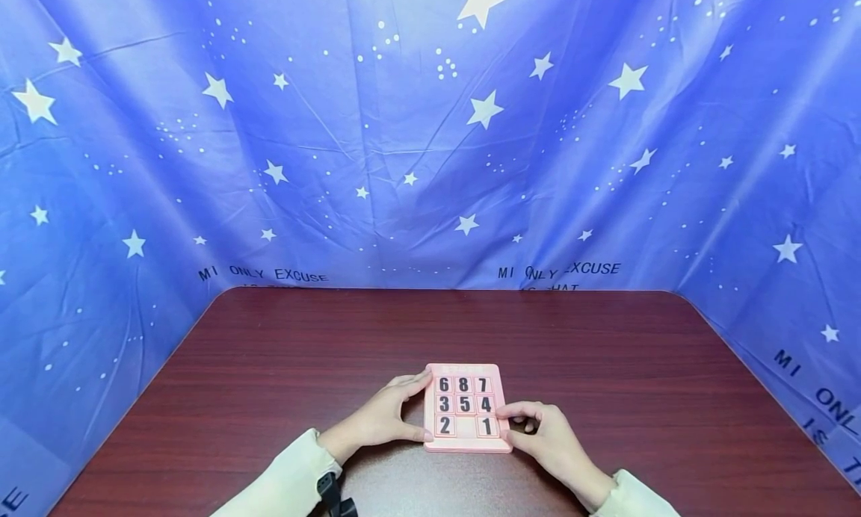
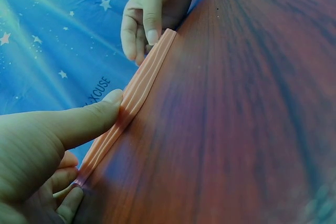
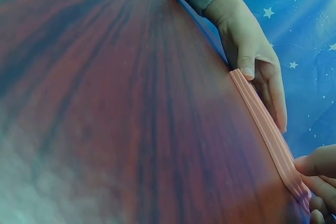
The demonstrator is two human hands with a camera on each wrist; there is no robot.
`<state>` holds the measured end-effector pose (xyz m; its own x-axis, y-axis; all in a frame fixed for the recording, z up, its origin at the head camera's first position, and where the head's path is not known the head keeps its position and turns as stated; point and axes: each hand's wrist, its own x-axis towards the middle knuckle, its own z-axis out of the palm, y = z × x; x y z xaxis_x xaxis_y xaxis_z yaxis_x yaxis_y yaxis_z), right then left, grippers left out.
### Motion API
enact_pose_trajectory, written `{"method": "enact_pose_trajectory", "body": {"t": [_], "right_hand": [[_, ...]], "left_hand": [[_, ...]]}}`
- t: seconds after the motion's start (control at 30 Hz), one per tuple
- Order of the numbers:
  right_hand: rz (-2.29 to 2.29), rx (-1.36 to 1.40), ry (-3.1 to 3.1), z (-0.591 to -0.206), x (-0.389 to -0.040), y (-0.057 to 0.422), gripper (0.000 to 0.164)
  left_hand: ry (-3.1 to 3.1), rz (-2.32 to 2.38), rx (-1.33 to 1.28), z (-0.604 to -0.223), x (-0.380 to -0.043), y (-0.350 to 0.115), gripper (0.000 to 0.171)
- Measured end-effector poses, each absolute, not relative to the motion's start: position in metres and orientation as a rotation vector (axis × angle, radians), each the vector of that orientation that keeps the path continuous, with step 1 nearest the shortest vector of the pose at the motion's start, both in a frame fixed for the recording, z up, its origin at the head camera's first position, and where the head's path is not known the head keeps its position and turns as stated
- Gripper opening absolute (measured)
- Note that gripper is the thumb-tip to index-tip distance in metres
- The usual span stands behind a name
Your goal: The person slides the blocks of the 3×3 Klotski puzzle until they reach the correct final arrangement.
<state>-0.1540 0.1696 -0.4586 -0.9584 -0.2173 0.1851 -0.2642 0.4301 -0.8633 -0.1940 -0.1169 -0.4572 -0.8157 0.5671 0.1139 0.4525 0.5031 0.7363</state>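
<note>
A pink sliding number puzzle (image 1: 468, 445) lies flat on the table. Its tiles read 6 8 7, then 3 5 4, then 2, a gap and 1. My left hand (image 1: 380, 415) grips its left side, thumb at the near corner and fingers up toward the far one. On the opposite side my right hand (image 1: 554, 438) holds the right edge, its index fingertip beside tile 4 and its thumb lower down. Only the puzzle's near side (image 2: 137, 98) shows in the left wrist view, with the left thumb pressed on it. The undersides of the fingers are partly hidden.
The dark red wood-grain table (image 1: 303, 353) extends behind and to both sides of the puzzle. A blue curtain (image 1: 403, 128) with white stars hangs along the back and sides. A black device (image 1: 329, 491) is strapped at the left wrist.
</note>
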Motion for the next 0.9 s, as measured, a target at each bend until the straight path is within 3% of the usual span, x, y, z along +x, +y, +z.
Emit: {"method": "enact_pose_trajectory", "body": {"t": [0.9], "right_hand": [[1.454, 0.302, -2.619, -0.459, -0.151, 0.152, 0.022]], "left_hand": [[2.613, 1.193, 0.916, -0.458, -0.195, -0.117, 0.093]]}}
